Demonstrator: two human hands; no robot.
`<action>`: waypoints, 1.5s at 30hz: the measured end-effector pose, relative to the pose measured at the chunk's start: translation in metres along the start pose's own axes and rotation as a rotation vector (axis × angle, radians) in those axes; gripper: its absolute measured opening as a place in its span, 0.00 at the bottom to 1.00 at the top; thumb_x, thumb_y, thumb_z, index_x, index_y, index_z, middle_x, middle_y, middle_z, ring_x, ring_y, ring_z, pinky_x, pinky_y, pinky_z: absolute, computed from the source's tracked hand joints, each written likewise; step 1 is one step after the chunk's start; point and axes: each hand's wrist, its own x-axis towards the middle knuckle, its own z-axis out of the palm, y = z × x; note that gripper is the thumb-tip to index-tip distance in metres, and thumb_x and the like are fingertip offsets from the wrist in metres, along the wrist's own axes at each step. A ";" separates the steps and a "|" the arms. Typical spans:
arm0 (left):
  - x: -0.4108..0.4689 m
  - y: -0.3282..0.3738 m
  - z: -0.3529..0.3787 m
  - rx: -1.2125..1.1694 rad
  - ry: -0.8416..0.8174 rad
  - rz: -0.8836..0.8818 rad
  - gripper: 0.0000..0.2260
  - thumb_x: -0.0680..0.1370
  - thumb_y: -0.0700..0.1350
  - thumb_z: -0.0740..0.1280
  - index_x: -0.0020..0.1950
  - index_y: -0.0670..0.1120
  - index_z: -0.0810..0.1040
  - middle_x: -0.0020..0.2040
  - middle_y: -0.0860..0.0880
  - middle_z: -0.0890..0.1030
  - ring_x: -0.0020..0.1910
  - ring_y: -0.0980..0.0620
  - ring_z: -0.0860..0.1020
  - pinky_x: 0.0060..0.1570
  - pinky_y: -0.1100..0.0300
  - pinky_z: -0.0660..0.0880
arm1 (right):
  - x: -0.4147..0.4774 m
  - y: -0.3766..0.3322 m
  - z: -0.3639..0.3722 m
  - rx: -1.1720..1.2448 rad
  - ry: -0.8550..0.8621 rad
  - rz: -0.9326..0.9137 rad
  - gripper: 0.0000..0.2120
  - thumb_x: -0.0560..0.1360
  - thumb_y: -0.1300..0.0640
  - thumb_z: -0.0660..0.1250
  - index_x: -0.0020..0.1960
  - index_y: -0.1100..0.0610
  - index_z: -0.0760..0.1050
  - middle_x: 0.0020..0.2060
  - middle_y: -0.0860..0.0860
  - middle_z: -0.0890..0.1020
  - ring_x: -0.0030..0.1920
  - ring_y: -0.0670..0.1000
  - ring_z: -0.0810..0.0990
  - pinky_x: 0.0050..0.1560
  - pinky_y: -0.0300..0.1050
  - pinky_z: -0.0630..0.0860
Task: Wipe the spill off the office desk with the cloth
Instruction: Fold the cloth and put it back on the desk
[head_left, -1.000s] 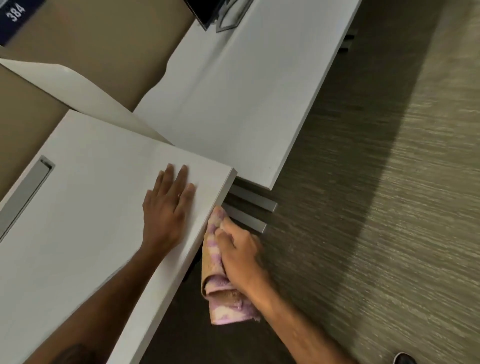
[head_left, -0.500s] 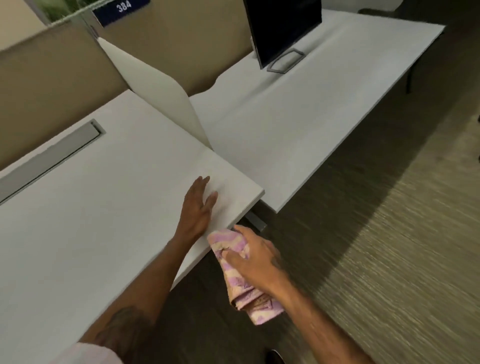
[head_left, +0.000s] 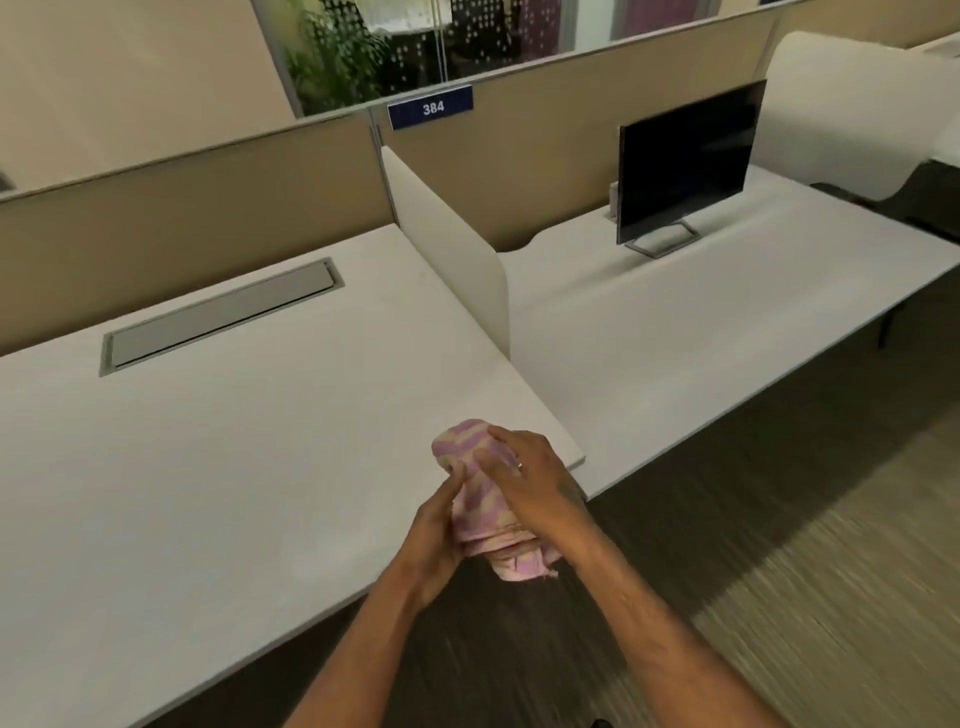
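A bunched pink-and-cream striped cloth (head_left: 480, 499) was held between both hands over the near right corner of the white tabletop (head_left: 249, 467). The left hand (head_left: 439, 535) was pressed against the cloth's left side, its fingers (head_left: 451, 480) curled up along the fabric. The right hand (head_left: 530, 483) was laid over the cloth's top and right side, the fingers spread and bent around it. Both hands were thus closed loosely about the cloth rather than clenched. The lower end of the cloth hung out below the hands, just past the tabletop's front edge and above the dark carpeted floor (head_left: 779, 597). Whether the cloth touched the tabletop could not be told. No spill could be made out on the pale surface.

A long grey cable-tray lid (head_left: 223, 314) was set flush into the tabletop towards its far edge. A white divider panel (head_left: 447, 244) stood upright along the tabletop's right side, and a second white desk (head_left: 701, 322) lay beyond it. On that desk a dark monitor (head_left: 685, 161) stood on a wire-frame foot. Beige partition screens (head_left: 208, 208) ran behind both desks, and a blue plate marked 384 (head_left: 431, 107) was fixed to their top edge. Green foliage (head_left: 337, 57) was seen through glass beyond.
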 end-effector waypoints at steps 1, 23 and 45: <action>0.000 0.002 0.003 0.030 0.001 0.023 0.23 0.80 0.58 0.63 0.69 0.45 0.75 0.63 0.41 0.81 0.62 0.40 0.80 0.63 0.45 0.76 | 0.004 0.000 -0.004 0.003 -0.021 -0.014 0.23 0.80 0.39 0.60 0.73 0.43 0.67 0.70 0.46 0.70 0.66 0.46 0.72 0.60 0.41 0.71; 0.043 0.085 0.045 -0.049 0.217 0.250 0.25 0.76 0.51 0.72 0.70 0.51 0.69 0.63 0.43 0.81 0.58 0.41 0.83 0.56 0.44 0.80 | 0.106 -0.005 -0.067 0.781 -0.632 0.247 0.30 0.77 0.33 0.59 0.69 0.53 0.73 0.61 0.59 0.82 0.61 0.61 0.81 0.67 0.63 0.73; 0.192 0.212 -0.105 0.268 0.267 0.096 0.24 0.76 0.50 0.73 0.69 0.55 0.69 0.61 0.47 0.82 0.55 0.46 0.83 0.49 0.48 0.83 | 0.331 -0.089 -0.001 0.175 -0.211 0.075 0.25 0.68 0.47 0.77 0.63 0.54 0.79 0.53 0.50 0.85 0.50 0.53 0.85 0.56 0.55 0.82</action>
